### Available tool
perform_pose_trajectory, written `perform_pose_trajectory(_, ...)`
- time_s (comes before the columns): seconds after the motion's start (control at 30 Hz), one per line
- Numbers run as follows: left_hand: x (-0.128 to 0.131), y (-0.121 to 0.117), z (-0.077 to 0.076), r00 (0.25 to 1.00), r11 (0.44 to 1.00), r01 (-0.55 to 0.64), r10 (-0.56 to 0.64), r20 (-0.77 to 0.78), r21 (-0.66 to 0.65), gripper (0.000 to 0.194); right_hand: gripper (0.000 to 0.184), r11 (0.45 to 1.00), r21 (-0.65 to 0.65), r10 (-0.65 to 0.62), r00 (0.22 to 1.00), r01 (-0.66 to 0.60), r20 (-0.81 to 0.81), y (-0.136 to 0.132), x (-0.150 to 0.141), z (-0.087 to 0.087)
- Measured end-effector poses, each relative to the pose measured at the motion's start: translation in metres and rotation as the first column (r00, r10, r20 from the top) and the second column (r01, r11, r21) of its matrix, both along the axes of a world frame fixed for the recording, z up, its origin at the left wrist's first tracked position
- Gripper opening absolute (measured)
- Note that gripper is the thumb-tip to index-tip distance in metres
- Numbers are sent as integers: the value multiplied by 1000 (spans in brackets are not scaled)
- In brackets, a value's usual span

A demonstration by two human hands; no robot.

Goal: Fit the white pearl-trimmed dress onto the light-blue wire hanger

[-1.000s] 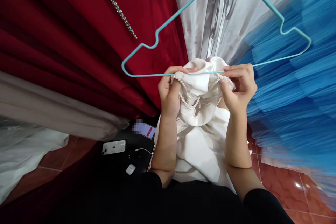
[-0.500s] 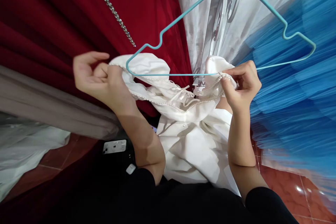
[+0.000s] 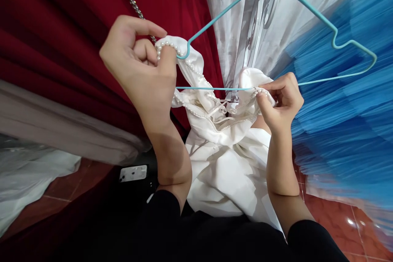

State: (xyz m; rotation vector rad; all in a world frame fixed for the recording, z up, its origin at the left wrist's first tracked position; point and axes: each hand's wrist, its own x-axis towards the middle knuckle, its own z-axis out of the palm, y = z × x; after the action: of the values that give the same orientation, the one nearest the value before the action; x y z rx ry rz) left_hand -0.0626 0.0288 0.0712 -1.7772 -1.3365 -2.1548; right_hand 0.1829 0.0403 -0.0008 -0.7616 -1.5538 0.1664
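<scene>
A white dress (image 3: 215, 163) with pearl trim along its neckline hangs down in front of me, its lower part over my lap. My left hand (image 3: 141, 57) pinches the pearl-edged left strap, which is looped over the left end of a light turquoise hanger (image 3: 227, 9). That end of the hanger is partly hidden behind my hand. With thumb and fingers, my right hand (image 3: 281, 100) grips the pearl edge of the other strap, close to the hanger's bottom bar. The hanger's right end sticks out bare beyond this hand. White laces show inside the neckline.
Dark red fabric (image 3: 172, 0) with a jewelled strip hangs at the left, white fabric and a metal stand (image 3: 253, 28) behind. Blue tulle (image 3: 346, 102) fills the right side. A phone (image 3: 133, 173) lies on a black surface beside my left arm. Red tiles cover the floor.
My left hand has moved up and to the right, bringing the left strap up over the hanger's left end. The right hand keeps its hold almost unmoved.
</scene>
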Motion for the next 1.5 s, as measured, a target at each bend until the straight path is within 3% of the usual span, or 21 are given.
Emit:
perform_pose_trajectory(0.13, 12, -3, 5, 998, 998, 55, -55, -11, 2, 11, 15, 999, -36, -1, 1000, 2, 23, 1, 0, -3)
perform_pose_trajectory(0.27, 33, -24, -5, 970, 966, 235, -225, 91, -107, 21, 14, 1000, -28, -7, 1000, 8, 18, 0, 0, -4)
perform_pose_trajectory(0.33, 39, -35, -23, 924, 878, 372, -320, 210, -301, 31, 12, 999, -35, -2, 1000, 3, 25, -1, 0, -4)
perform_pose_trajectory(0.43, 43, -40, -57, 844, 626, 536, -391, 366, -566, 42, 11, 999, -54, -3, 999, 5, 36, -3, 1, -3)
perform_pose_trajectory(0.47, 45, -38, -67, 826, 581, 564, -382, 415, -587, 43, 10, 998, -57, -4, 999, 7, 36, -3, 1, -3)
perform_pose_trajectory(0.5, 48, -35, -75, 807, 573, 588, -366, 464, -571, 43, 9, 998, -55, -2, 999, 4, 36, -3, 1, -3)
perform_pose_trajectory(0.6, 65, -24, -82, 685, 628, 686, -386, 618, -368, 43, 4, 999, -38, 13, 999, -11, 38, -3, 0, -2)
perform_pose_trajectory(0.7, 87, -18, -75, 488, 632, 770, -500, 716, -84, 36, 4, 999, -30, 19, 999, -19, 29, -4, -2, -1)
perform_pose_trajectory(0.8, 103, -18, -68, 389, 657, 751, -523, 758, 68, 34, 5, 1000, -8, 11, 999, -11, 40, -8, -3, -6)
perform_pose_trajectory(0.93, 101, -18, -65, 368, 686, 717, -518, 772, 119, 34, 8, 978, 140, -155, 988, 151, 12, -11, 8, -22)
perform_pose_trajectory(1.03, 88, -17, -62, 361, 682, 719, -531, 767, 133, 32, 5, 913, 127, -353, 905, 389, -236, -3, 38, -30)
perform_pose_trajectory(1.1, 80, -18, -58, 375, 683, 722, -520, 767, 110, 32, 10, 880, 80, -405, 829, 467, -387, 5, 66, -29)
perform_pose_trajectory(1.27, 76, -24, -54, 420, 700, 711, -497, 760, 66, 34, 19, 858, 33, -460, 796, 513, -393, 14, 114, 5)
perform_pose_trajectory(1.4, 79, -26, -56, 435, 714, 697, -487, 758, 59, 34, 20, 872, 8, -474, 846, 490, -244, 15, 106, 41)
perform_pose_trajectory(1.5, 80, -26, -56, 436, 724, 686, -487, 757, 72, 34, 20, 883, -49, -468, 868, 467, -165, 26, 99, 49)
